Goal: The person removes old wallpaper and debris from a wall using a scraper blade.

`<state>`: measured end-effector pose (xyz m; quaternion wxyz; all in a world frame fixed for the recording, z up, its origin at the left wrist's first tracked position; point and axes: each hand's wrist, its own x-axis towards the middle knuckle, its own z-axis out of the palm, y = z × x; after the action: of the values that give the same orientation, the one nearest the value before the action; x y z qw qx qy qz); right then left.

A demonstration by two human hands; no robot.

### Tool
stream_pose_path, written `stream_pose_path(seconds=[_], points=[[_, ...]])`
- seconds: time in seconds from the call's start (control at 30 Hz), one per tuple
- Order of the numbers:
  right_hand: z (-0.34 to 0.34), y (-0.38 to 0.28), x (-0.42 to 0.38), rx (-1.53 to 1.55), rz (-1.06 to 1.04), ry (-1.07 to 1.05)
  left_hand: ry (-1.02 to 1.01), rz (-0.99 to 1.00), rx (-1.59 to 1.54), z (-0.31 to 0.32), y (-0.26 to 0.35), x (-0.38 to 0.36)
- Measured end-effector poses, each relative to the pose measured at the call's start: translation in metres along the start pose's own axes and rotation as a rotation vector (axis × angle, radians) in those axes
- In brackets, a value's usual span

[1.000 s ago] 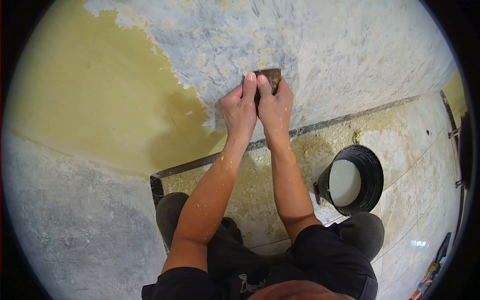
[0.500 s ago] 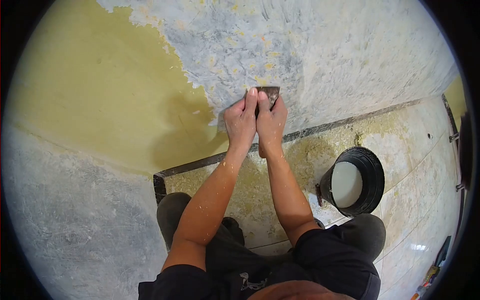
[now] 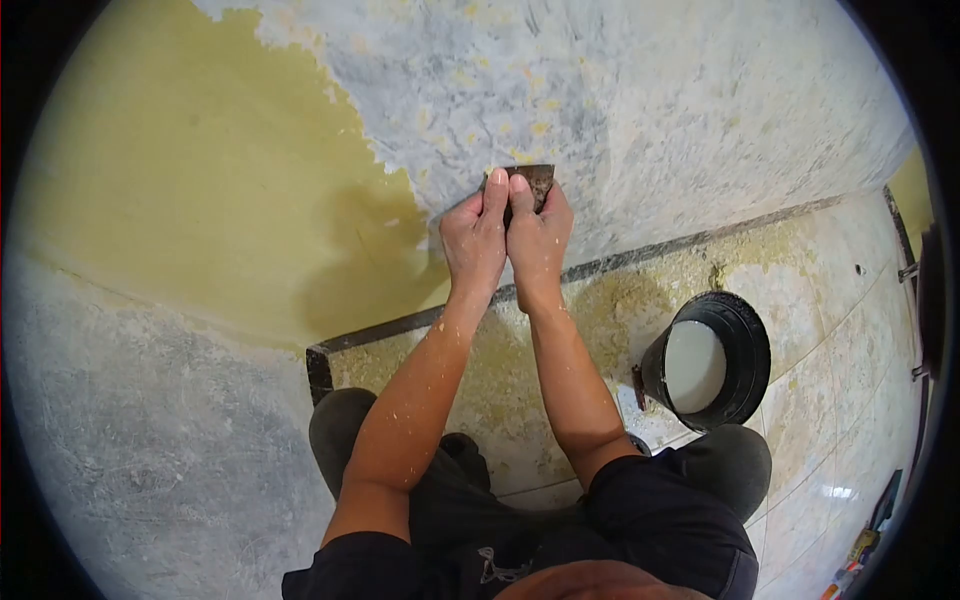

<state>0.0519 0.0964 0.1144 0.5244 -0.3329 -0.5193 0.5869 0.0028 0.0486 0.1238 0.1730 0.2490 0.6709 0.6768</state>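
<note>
Both my hands grip one scraper (image 3: 540, 180), a dark, stained flat blade whose straight edge meets the wall. My left hand (image 3: 474, 238) is closed on its left side, thumb stretched along the blade. On the other side my right hand (image 3: 540, 238) closes round it with the thumb laid beside the left one. The fingers behind the blade are hidden. Around the blade the wall (image 3: 470, 100) is bare grey with small yellow flecks. To the left, yellow-green paint (image 3: 220, 150) still covers it, ending in a ragged border.
A black bucket (image 3: 745, 350) holding whitish liquid stands on the floor to the right. Paint flakes (image 3: 500, 400) litter the floor along the dark skirting (image 3: 400, 325). A grey side wall (image 3: 150, 430) rises at left. Tools (image 3: 865, 540) lie at the far lower right.
My hands and the scraper have shifted slightly up the wall and a little to the left. Both hands keep their hold. The bucket stays put.
</note>
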Motion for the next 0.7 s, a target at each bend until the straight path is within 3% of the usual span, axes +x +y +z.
stream_pose_path(seconds=[0.1,0.2,0.37,0.43,0.7], points=[[0.004,-0.007,0.002,-0.009,-0.080,0.018,0.064,0.150,0.020,0.005,-0.001,0.005],[0.012,-0.036,0.012,0.012,-0.134,-0.049,0.063,0.034,-0.088,0.003,0.036,0.009],[0.015,-0.022,0.004,0.141,-0.160,-0.018,0.066,0.099,-0.018,0.001,0.029,0.010],[0.006,-0.017,0.002,0.220,-0.051,-0.014,0.040,0.086,0.018,0.005,0.027,0.006],[-0.014,-0.037,0.033,0.394,-0.028,0.079,-0.037,0.136,0.250,0.043,0.062,0.011]])
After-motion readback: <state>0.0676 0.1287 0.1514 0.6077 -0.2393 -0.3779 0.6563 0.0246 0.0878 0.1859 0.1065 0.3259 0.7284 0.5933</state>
